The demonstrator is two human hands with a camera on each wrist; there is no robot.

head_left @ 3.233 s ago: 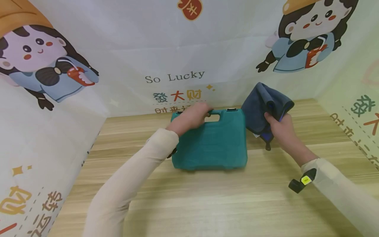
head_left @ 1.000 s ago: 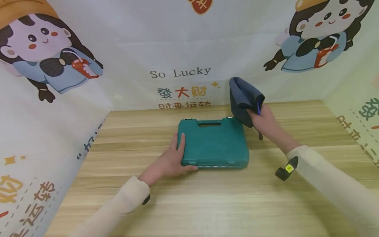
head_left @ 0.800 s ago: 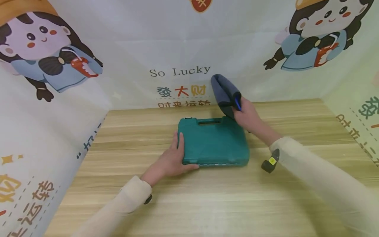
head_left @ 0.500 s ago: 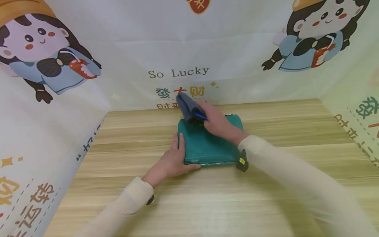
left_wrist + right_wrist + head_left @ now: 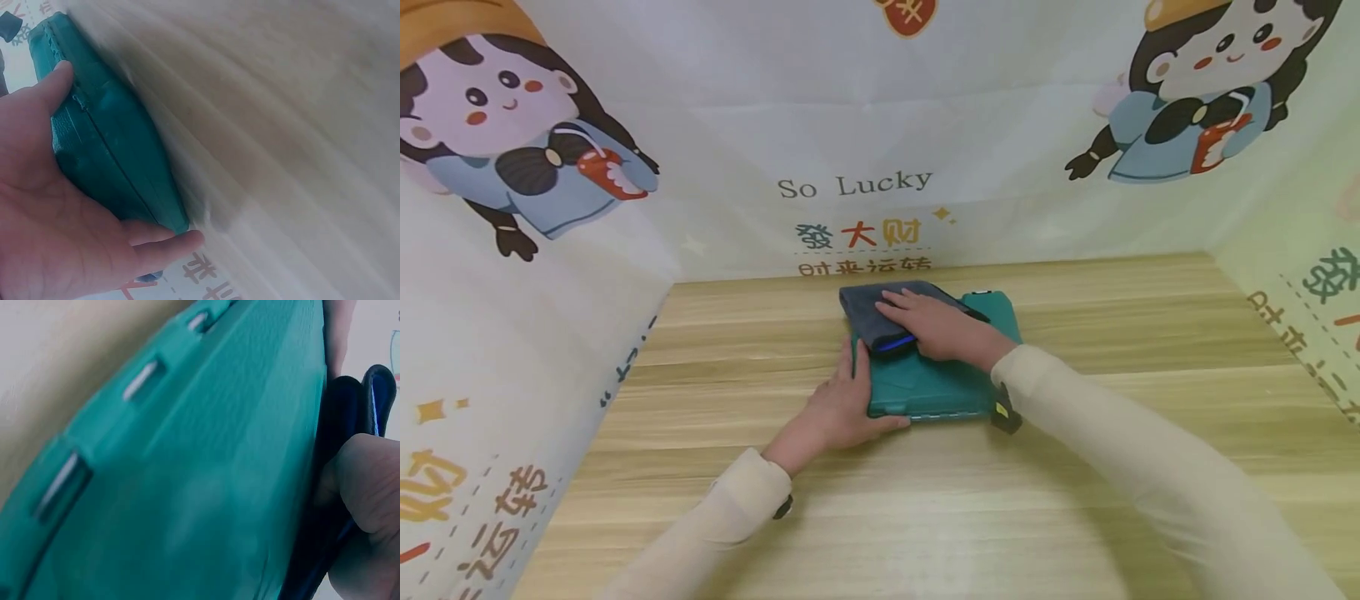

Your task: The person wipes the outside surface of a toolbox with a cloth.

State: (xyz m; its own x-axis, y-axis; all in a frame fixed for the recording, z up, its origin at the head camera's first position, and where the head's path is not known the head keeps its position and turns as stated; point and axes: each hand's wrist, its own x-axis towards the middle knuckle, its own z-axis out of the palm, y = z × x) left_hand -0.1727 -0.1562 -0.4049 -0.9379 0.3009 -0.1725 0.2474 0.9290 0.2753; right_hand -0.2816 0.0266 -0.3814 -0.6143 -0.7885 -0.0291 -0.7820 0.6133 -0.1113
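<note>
A teal hard plastic case (image 5: 932, 387), with a handle side and latches at the back, lies flat on the wooden table. My left hand (image 5: 838, 408) grips its front left corner, thumb along the hinged front edge and fingers against the left side; the left wrist view shows the thumb (image 5: 59, 81) on the hinge edge. A folded dark blue-grey cloth (image 5: 868, 312) with a bright blue inner side covers the back left part of the case and its handle. My right hand (image 5: 936, 325) rests on the cloth with fingers extended, pressing it down.
The wooden table (image 5: 925, 525) runs around the case on all sides. Printed fabric walls (image 5: 730, 167) stand at the back and both sides. A metal hinge pin (image 5: 140, 380) shows along the case's edge in the right wrist view.
My right hand has carried the cloth leftward from beside the case and laid it on the back left of its top. My left hand moved from the handle side to the front left corner.
</note>
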